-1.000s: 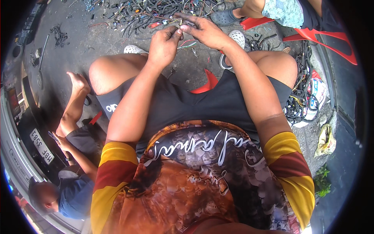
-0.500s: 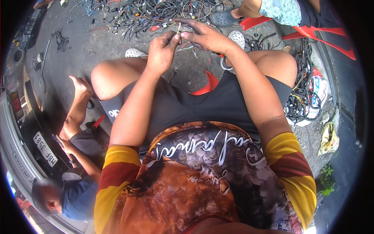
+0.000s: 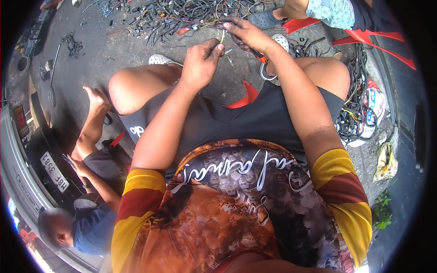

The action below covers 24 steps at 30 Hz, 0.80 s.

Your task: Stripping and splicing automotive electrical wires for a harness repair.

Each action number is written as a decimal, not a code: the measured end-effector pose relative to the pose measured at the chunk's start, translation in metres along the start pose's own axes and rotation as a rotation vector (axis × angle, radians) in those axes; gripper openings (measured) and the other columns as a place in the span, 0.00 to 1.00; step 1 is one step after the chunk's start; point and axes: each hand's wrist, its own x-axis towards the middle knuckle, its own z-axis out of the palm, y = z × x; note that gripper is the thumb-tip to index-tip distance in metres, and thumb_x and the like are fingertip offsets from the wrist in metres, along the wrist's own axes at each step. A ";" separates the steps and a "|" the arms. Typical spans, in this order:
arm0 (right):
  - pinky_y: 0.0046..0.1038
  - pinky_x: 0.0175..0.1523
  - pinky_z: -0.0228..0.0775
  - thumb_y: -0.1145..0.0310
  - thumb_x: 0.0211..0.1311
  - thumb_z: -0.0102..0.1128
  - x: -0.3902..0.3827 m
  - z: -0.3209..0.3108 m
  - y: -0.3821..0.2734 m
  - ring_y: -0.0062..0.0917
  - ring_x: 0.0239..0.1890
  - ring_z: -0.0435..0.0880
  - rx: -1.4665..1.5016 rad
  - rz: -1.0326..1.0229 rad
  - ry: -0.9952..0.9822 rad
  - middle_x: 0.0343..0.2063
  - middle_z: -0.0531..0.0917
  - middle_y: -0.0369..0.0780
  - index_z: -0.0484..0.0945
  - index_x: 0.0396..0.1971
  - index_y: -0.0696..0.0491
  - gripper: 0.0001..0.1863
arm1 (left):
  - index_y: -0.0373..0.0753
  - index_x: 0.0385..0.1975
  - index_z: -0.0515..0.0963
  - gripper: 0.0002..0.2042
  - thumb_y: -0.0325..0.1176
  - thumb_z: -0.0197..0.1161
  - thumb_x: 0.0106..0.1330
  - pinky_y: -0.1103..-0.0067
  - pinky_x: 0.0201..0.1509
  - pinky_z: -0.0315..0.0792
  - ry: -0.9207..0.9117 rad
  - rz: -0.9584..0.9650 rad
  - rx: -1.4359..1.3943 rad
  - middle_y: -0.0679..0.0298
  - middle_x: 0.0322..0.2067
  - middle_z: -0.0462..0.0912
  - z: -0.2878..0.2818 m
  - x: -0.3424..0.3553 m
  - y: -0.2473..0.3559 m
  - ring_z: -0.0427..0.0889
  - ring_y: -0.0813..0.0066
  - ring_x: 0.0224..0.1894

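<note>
Both hands meet over a thin, pale yellowish wire [image 3: 222, 37] held just above the concrete ground [image 3: 118, 50]. The left hand [image 3: 200, 61] is curled nearly shut, thumb and forefinger pinched on the lower end of that wire, the other 3 fingers folded into the palm. The right hand [image 3: 248, 34] comes in from the far side with its fingers [image 3: 230, 23] drawn together at the wire's upper end; a dark tool with an orange grip [image 3: 260, 58] seems to lie under its palm (whether it is pliers or a cutter is too blurred to tell).

Judged from how things lie, the work on this wire is mid-step: 1 strand is between the fingertips, and I cannot tell whether it has been stripped or cut. A great deal looks left. Just beyond the fingertips spreads a wide tangle of dark cables with coloured connectors [image 3: 182, 16], unsorted, and well out past the right forearm a second heap of black wiring [image 3: 357, 113] sits on a white bag. A few short loose bits lie on the ground directly below the hands.

Beside the left elbow another person [image 3: 86, 182] crouches by a vehicle bumper [image 3: 32, 182], hands busy with their own things.
</note>
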 end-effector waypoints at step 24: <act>0.18 0.30 0.65 0.48 0.58 0.59 -0.018 0.015 -0.027 0.13 0.26 0.69 -0.166 -0.275 -0.088 0.46 0.77 0.38 0.60 0.65 0.45 0.36 | 0.34 0.48 0.73 0.14 0.35 0.52 0.68 0.80 0.48 0.69 -0.062 -0.090 -0.360 0.59 0.38 0.82 -0.006 0.001 -0.005 0.77 0.78 0.43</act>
